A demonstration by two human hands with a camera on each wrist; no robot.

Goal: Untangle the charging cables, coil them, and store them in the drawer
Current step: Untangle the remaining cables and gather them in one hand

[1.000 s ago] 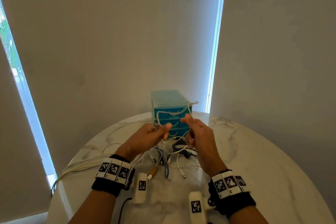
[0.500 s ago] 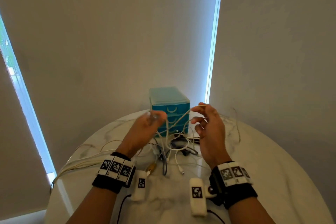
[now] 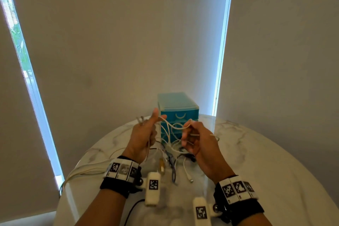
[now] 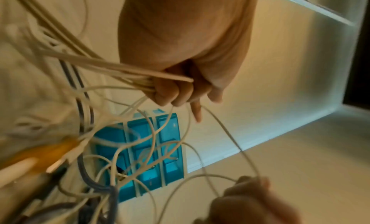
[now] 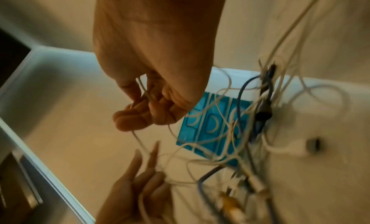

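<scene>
My left hand (image 3: 142, 138) is raised above the table (image 3: 256, 161) at the centre of the head view, left of the drawer box (image 3: 178, 113). Its lower fingers (image 4: 170, 92) are curled round a bundle of white cables (image 4: 96, 64) that runs off toward the upper left of the left wrist view, while the index finger points out straight. A thin white cable (image 3: 172, 125) leaves that hand near the thumb and sags across the front of the drawer box to my right hand (image 3: 197, 138).

My right hand is raised just right of centre in the head view, level with the left. In the right wrist view its thumb and curled fingers (image 5: 138, 118) pinch the thin white cable, which drops out below the fingertips toward my left hand at the bottom of that frame.

The rest of the tangle (image 3: 170, 154) lies on the table between and below my two hands, in front of the drawer box: white loops, a blue-grey cable (image 3: 173, 172), a yellow plug (image 3: 161, 165) and a white plug end (image 3: 190, 180). Several white strands hang up from it to my hands. More white cables (image 3: 86, 169) trail over the table's left edge at the lower left of the head view.

The blue drawer box stands at the far side of the table, its drawers closed.
</scene>
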